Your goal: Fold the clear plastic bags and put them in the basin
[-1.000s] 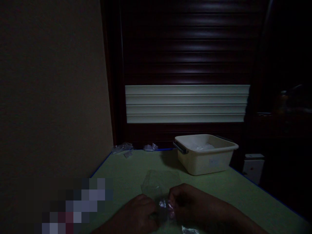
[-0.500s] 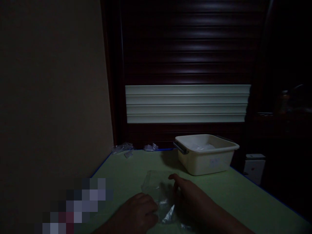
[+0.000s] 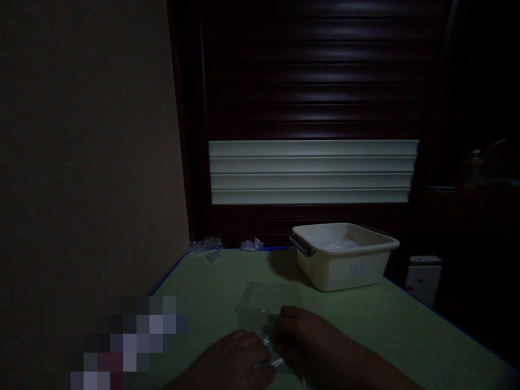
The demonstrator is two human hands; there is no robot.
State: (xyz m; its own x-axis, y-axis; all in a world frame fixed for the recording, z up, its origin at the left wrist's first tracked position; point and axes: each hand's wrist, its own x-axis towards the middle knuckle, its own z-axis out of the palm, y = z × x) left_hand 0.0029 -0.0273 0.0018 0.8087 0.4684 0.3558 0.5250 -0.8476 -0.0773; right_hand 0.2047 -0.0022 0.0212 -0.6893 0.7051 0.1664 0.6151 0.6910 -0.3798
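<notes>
A clear plastic bag point(image 3: 264, 303) lies flat on the green table point(image 3: 385, 330) near its front edge. My left hand point(image 3: 231, 360) rests at the bag's near end with its fingers curled and pinched on crinkled plastic. My right hand point(image 3: 304, 338) sits just to the right, fingers bent down onto the same edge of the bag. The two hands almost touch. The room is very dim, so what lies between the fingers is hard to make out.
A cream plastic tub point(image 3: 345, 257) with a dark handle stands at the back right of the table. Small clear bags point(image 3: 205, 246) and another scrap point(image 3: 251, 245) lie along the far edge. A wall runs along the left. A white box point(image 3: 422, 276) sits beyond the right edge.
My right hand, which had lifted with fingers stretched over the bag half a second ago, has come back down and closed on the bag's near edge beside my left hand.
</notes>
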